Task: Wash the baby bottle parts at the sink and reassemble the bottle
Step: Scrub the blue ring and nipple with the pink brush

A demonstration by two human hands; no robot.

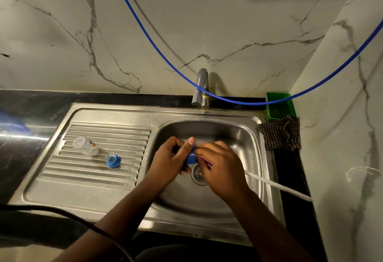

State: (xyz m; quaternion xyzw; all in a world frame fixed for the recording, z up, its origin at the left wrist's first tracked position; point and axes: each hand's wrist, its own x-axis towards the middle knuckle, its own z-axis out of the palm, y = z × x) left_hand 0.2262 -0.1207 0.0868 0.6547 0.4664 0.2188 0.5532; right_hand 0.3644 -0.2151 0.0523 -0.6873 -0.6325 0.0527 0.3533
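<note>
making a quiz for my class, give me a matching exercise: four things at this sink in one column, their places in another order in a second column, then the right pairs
Things
1. clear bottle
2. blue cap
3. green box
4. checked cloth

Places
A. back right corner of the counter
B. lying on the ribbed drainboard
C. draped at the sink's right rim, in front of the box
D. held between both hands over the basin

Pairs: 1-B, 2-D, 3-A, 4-C

Clear bottle (85, 146) lying on drainboard, blue collar (112, 161) beside it
</note>
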